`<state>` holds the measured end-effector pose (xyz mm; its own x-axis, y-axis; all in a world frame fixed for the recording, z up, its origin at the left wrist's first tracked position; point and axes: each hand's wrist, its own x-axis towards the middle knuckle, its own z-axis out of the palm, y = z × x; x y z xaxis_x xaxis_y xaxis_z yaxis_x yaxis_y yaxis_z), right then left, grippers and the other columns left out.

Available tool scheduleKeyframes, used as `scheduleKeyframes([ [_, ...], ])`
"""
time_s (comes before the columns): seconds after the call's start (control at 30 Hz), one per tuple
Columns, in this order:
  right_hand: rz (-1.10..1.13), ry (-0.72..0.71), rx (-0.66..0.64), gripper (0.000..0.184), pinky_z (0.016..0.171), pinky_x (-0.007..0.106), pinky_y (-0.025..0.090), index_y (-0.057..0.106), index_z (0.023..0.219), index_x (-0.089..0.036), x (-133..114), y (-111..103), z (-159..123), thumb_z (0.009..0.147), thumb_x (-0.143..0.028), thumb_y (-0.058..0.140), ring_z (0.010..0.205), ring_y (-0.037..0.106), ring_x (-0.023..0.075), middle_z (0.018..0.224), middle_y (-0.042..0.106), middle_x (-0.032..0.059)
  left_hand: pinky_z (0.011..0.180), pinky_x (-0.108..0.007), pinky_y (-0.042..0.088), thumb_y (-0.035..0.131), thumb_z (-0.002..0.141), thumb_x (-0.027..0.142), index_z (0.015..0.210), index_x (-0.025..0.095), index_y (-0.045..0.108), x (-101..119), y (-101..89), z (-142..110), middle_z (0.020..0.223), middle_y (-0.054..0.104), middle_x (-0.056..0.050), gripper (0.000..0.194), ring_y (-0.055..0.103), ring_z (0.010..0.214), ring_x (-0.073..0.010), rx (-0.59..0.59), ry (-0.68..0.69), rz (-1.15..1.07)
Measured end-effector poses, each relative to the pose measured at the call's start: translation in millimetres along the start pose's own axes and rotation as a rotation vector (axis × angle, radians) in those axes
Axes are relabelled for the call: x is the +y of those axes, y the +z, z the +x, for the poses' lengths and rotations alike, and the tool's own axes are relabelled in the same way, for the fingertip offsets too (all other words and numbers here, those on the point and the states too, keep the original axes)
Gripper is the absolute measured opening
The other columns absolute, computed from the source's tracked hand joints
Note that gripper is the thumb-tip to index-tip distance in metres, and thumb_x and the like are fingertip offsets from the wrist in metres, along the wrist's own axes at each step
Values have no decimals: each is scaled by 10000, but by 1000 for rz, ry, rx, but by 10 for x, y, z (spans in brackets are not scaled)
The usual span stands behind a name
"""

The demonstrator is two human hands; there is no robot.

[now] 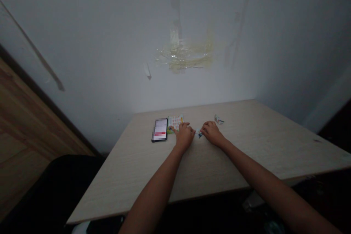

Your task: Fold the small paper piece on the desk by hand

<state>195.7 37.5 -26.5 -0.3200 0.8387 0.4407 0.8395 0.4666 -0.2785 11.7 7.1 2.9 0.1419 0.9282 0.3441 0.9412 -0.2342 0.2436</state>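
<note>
Both my hands rest on a light wooden table (246,153), close together near its far side. My left hand (184,136) is curled, its fingers touching the near edge of a small colourful card (175,121). My right hand (211,132) is also curled. Between the two hands lies a small white and blue piece (198,134) that both sets of fingertips pinch. What the piece is cannot be made out.
A black phone (159,129) with a lit screen lies left of the card. A small crumpled wrapper (218,119) sits beyond my right hand. The table stands against a white wall (109,44) with old tape marks. A dark chair (63,182) is at the lower left.
</note>
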Motion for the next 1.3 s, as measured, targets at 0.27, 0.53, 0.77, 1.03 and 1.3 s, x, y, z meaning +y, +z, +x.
scheduleKeyframes([
  [0.27, 1, 81, -10, 220, 990, 387, 373, 722, 894, -156, -24, 4, 26, 906, -346, 611, 1114, 493, 271, 1139, 619, 142, 1104, -768, 12, 515, 949, 394, 1013, 245, 736, 18, 19, 57, 1402, 564, -70, 274, 343, 1377, -307, -54, -25, 54],
  [0.53, 79, 170, 8, 183, 996, 415, 388, 744, 779, -185, -38, 10, 43, 844, -345, 686, 1130, 504, 283, 1137, 641, 121, 1094, -769, 39, 548, 926, 436, 961, 242, 753, 34, 0, 88, 1427, 542, -76, 284, 321, 1395, -318, -97, -78, 45],
  [0.77, 85, 172, 70, 168, 966, 406, 415, 753, 714, -185, -47, 27, 43, 799, -326, 724, 1086, 527, 281, 1089, 668, 123, 1095, -758, 29, 575, 902, 440, 951, 247, 764, 36, 11, 124, 1444, 524, -88, 275, 301, 1406, -330, -125, -97, 47],
  [1.03, 94, 151, 85, 209, 952, 409, 423, 730, 637, -193, -52, 16, 57, 803, -319, 724, 1087, 515, 299, 1050, 679, 140, 1095, -756, 36, 562, 901, 434, 970, 246, 759, 35, 24, 103, 1442, 518, -93, 281, 286, 1409, -342, -110, -96, 53],
  [1.3, 30, 133, 68, 248, 956, 419, 422, 699, 616, -188, -44, 30, 99, 803, -351, 704, 1080, 515, 284, 1017, 673, 114, 1100, -747, 32, 561, 900, 416, 954, 223, 755, 63, -1, 101, 1447, 513, -106, 279, 290, 1412, -330, -103, -99, 66],
])
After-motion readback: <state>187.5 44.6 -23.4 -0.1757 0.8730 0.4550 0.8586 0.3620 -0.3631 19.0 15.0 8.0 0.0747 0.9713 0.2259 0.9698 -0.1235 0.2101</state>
